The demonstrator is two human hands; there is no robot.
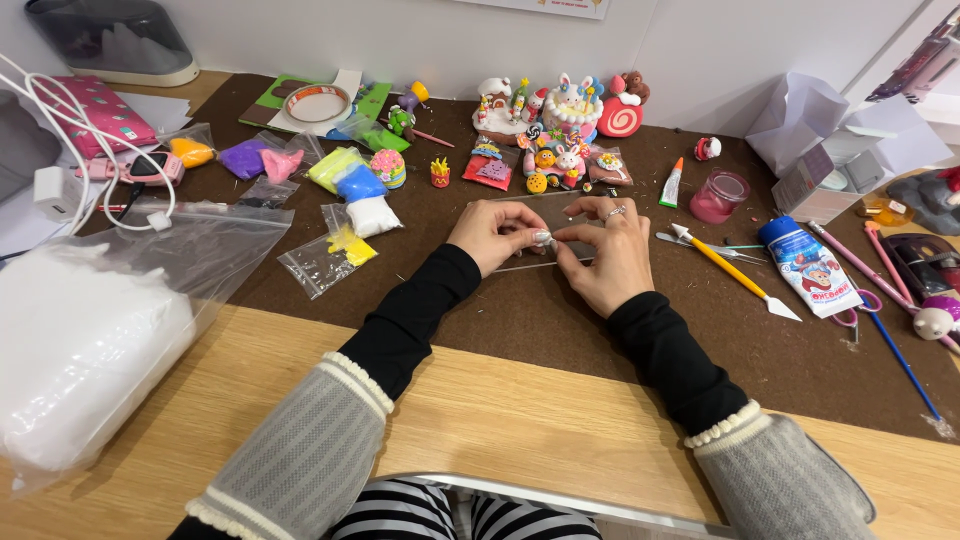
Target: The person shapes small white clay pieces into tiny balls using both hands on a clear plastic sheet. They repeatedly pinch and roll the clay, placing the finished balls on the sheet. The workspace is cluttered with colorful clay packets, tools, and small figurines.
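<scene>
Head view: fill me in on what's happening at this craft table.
A person sits at a wooden table covered with a brown mat. The left hand and right hand pinch a small white lump of clay between their fingertips, above a clear sheet. Bags of coloured clay lie to the left, small clay figures stand at the back, and a yellow-handled tool and a tube lie to the right.

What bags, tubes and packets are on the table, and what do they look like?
Large clear zip bag of white clay: left edge, bulging.
Small clear bags of coloured clay: left of the left hand, yellow, blue, white, purple.
Blue-capped white tube with cartoon label: right of the right hand.
Small white glue tube with orange tip: behind the hands, upright.
Pink patterned pouch: far left.
</scene>
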